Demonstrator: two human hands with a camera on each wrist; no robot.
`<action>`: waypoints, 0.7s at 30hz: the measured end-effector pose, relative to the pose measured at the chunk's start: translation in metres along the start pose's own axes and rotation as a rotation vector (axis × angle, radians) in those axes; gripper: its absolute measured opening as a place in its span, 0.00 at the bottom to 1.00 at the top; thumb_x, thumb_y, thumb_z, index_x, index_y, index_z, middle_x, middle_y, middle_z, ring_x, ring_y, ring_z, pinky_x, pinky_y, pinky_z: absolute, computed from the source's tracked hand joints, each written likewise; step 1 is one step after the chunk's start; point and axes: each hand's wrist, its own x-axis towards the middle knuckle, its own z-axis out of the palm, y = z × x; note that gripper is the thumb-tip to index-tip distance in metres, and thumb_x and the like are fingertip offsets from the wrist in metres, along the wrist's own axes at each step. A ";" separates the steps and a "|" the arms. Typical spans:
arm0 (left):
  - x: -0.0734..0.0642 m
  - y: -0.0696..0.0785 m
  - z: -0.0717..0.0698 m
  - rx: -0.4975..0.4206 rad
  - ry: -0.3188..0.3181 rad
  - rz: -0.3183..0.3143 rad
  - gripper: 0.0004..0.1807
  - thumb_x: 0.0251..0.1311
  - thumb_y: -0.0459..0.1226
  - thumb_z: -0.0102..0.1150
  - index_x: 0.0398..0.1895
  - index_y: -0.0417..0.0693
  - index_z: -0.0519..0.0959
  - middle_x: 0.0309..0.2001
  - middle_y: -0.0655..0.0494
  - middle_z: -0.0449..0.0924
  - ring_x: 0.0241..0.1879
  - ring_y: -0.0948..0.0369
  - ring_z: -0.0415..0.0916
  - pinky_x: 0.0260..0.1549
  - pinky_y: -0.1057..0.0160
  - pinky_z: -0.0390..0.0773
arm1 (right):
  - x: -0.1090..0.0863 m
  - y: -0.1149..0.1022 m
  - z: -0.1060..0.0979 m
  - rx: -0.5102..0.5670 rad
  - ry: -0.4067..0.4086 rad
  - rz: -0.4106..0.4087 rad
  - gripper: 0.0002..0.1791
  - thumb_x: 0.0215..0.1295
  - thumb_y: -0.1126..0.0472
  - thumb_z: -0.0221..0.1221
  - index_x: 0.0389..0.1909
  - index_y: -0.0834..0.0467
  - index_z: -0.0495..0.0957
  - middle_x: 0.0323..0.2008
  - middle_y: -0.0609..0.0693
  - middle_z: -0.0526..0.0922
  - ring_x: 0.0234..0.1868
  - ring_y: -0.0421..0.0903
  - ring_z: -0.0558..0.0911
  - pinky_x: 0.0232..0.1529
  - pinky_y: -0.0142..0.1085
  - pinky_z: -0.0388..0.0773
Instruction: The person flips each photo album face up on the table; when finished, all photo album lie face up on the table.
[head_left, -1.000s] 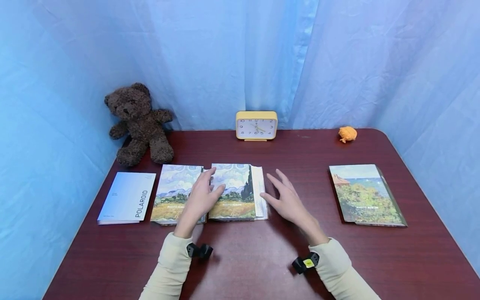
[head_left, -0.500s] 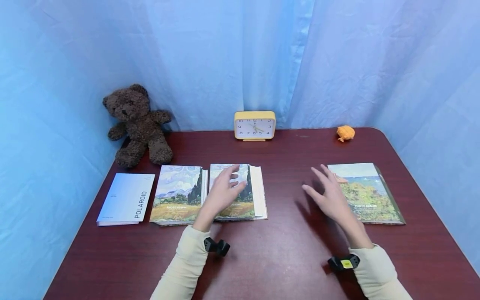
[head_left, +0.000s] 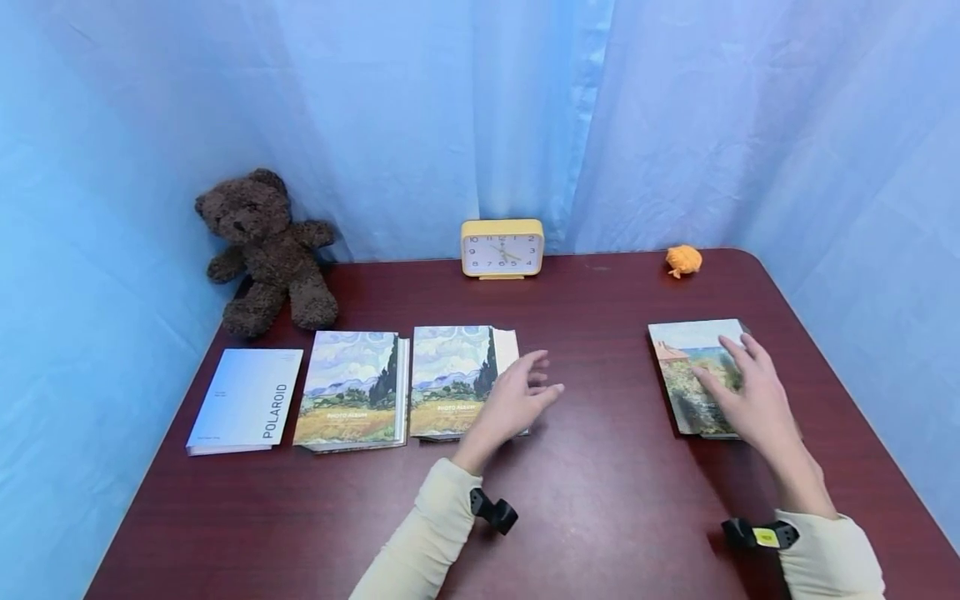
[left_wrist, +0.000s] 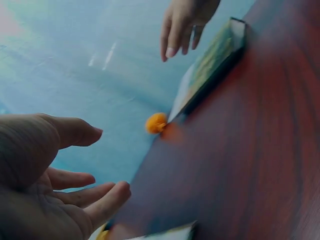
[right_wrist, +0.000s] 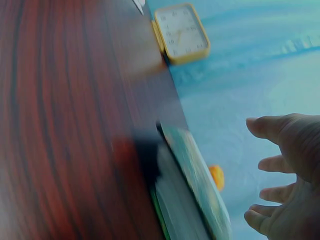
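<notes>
A photo album with a seaside garden cover (head_left: 682, 387) lies on the right of the table. Above it hovers my right hand (head_left: 757, 404), fingers spread and holding nothing; the right wrist view shows that hand (right_wrist: 287, 175) beside the album's page edges (right_wrist: 180, 200). Two photo albums share a wheat field cover: one (head_left: 348, 387) at centre left, the other (head_left: 450, 367) just right of it. Over the right edge of the latter passes my empty left hand (head_left: 513, 400), fingers loosely bent. A blue and white POLAROID album (head_left: 243, 400) lies at the far left.
A brown teddy bear (head_left: 266, 250) sits at the back left. The yellow clock (head_left: 502, 250) stands at the back middle, and a small orange object (head_left: 684, 261) lies at the back right. Blue curtains (head_left: 375, 125) surround the dark red table (head_left: 600, 500).
Both hands have moved right: the right hand from beside the middle album to over the garden album, the left across the wheat field albums. The albums have stayed on the table.
</notes>
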 end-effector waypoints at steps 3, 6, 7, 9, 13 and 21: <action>0.004 -0.001 0.016 -0.014 -0.008 0.019 0.33 0.62 0.39 0.60 0.69 0.42 0.63 0.62 0.44 0.72 0.57 0.53 0.75 0.54 0.64 0.76 | -0.004 0.010 -0.009 -0.011 0.003 0.033 0.38 0.70 0.50 0.54 0.73 0.64 0.53 0.73 0.70 0.43 0.70 0.73 0.49 0.55 0.73 0.53; 0.007 -0.002 0.030 -0.021 -0.006 0.036 0.33 0.62 0.39 0.61 0.69 0.41 0.64 0.61 0.45 0.73 0.56 0.53 0.76 0.52 0.67 0.77 | -0.008 0.020 -0.016 -0.009 0.010 0.058 0.39 0.70 0.50 0.54 0.73 0.65 0.52 0.73 0.70 0.42 0.70 0.73 0.47 0.56 0.73 0.51; 0.007 -0.003 0.035 -0.019 -0.004 0.042 0.33 0.62 0.39 0.61 0.69 0.42 0.64 0.60 0.45 0.73 0.56 0.53 0.76 0.51 0.67 0.77 | -0.009 0.023 -0.018 -0.012 0.010 0.066 0.39 0.70 0.50 0.54 0.73 0.65 0.52 0.73 0.70 0.42 0.70 0.73 0.47 0.56 0.73 0.50; 0.009 -0.002 0.043 -0.014 -0.003 0.056 0.33 0.61 0.40 0.61 0.69 0.42 0.63 0.60 0.46 0.73 0.55 0.53 0.77 0.51 0.68 0.77 | -0.012 0.030 -0.022 -0.019 0.010 0.077 0.39 0.70 0.50 0.53 0.73 0.66 0.52 0.73 0.70 0.41 0.70 0.74 0.47 0.57 0.73 0.50; 0.013 -0.001 0.060 0.027 -0.012 0.086 0.33 0.61 0.41 0.61 0.69 0.43 0.64 0.59 0.47 0.74 0.54 0.54 0.78 0.50 0.69 0.77 | -0.016 0.045 -0.027 -0.028 -0.001 0.103 0.39 0.70 0.49 0.53 0.73 0.66 0.51 0.73 0.72 0.41 0.70 0.74 0.46 0.57 0.73 0.49; 0.024 0.007 0.094 0.095 -0.053 0.085 0.36 0.60 0.42 0.63 0.70 0.47 0.62 0.60 0.49 0.71 0.51 0.59 0.79 0.46 0.74 0.76 | -0.022 0.068 -0.031 -0.026 -0.081 0.134 0.43 0.70 0.47 0.52 0.74 0.65 0.46 0.72 0.74 0.39 0.70 0.74 0.43 0.57 0.74 0.48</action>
